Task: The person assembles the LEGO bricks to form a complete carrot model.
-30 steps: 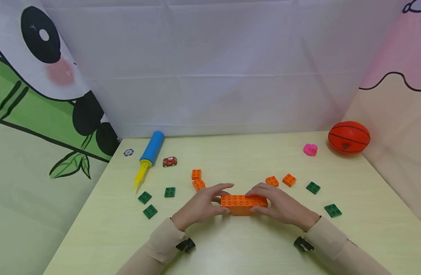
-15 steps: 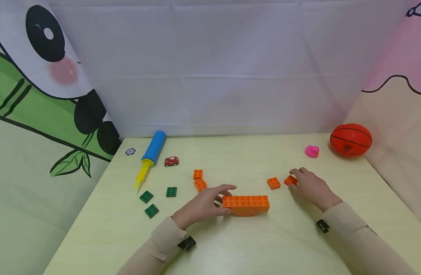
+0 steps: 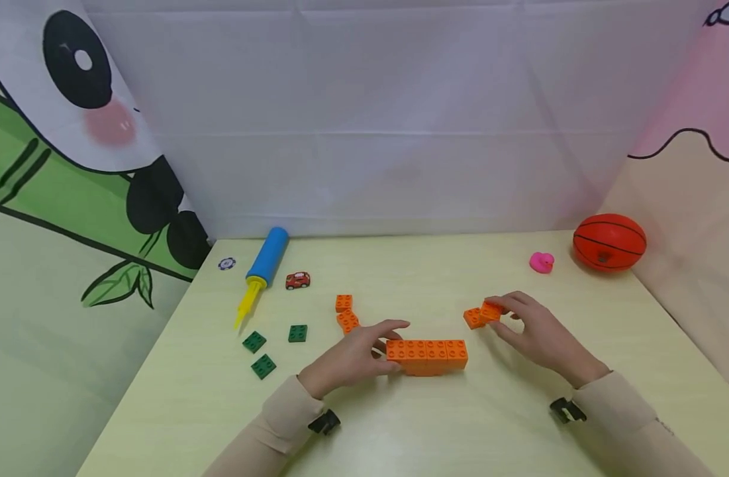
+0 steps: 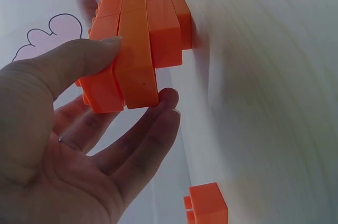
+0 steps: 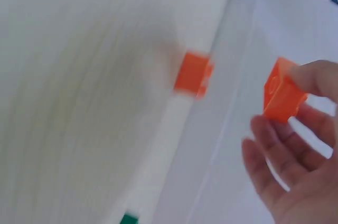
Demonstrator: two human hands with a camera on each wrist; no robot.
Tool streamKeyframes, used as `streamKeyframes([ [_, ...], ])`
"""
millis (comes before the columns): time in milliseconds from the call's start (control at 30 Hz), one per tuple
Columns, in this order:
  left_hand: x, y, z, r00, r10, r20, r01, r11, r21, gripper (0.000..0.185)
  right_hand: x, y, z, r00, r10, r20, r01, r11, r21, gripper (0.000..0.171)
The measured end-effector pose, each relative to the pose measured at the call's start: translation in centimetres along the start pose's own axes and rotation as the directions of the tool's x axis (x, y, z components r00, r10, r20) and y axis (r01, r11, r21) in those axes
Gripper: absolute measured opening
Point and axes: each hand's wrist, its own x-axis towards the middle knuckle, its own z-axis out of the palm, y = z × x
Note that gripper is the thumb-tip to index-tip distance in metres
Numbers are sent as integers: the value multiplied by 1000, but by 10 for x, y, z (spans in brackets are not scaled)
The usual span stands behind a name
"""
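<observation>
We see the orange bar of bricks [image 3: 426, 351] standing on the table [image 3: 400, 430] in front of the person, its long axis running from left to right and its studs facing up. The left hand [image 3: 353, 358] is at the left end of this bar: the thumb lies against the near face and the fingers curve behind, though how firmly they hold we cannot tell. The right end is free, and the right hand is the nearer one to it. In this right hand [image 3: 539, 334] the thumb and forefinger are pinched on a small orange brick [image 3: 490, 312], lifted above the table, with studs also upward; the other fingers are loosely apart. From these fingertips, the bar lies to the left and closer to the person. Another loose orange brick [image 3: 473, 318] rests on the table, just left of the lifted one in the head view.
</observation>
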Motion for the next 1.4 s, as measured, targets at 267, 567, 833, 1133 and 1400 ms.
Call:
streamKeyframes([
  [267, 0, -1, 1, 1000, 7, -4, -7, 1000, 18, 69, -7, -41, 17, 984, -171, 58, 158, 971, 180, 39],
  [567, 1, -1, 2, 1000, 14, -8, -13, 999, 34, 69, -6, -51, 25, 975, -197, 107, 172, 963, 205, 40],
  [833, 0, 0, 3, 1000, 6, -9, -6, 999, 36, 68, -3, -50, 25, 972, -187, 144, 154, 964, 215, 38],
  [1133, 0, -2, 2, 1000, 7, -13, -7, 1000, 25, 68, -2, -51, 29, 968, -214, 134, 175, 950, 259, 40],
  [1400, 3, -4, 3, 1000, 14, -4, -14, 1000, 13, 68, -4, -46, 28, 967, -211, 145, 174, 957, 231, 41],
])
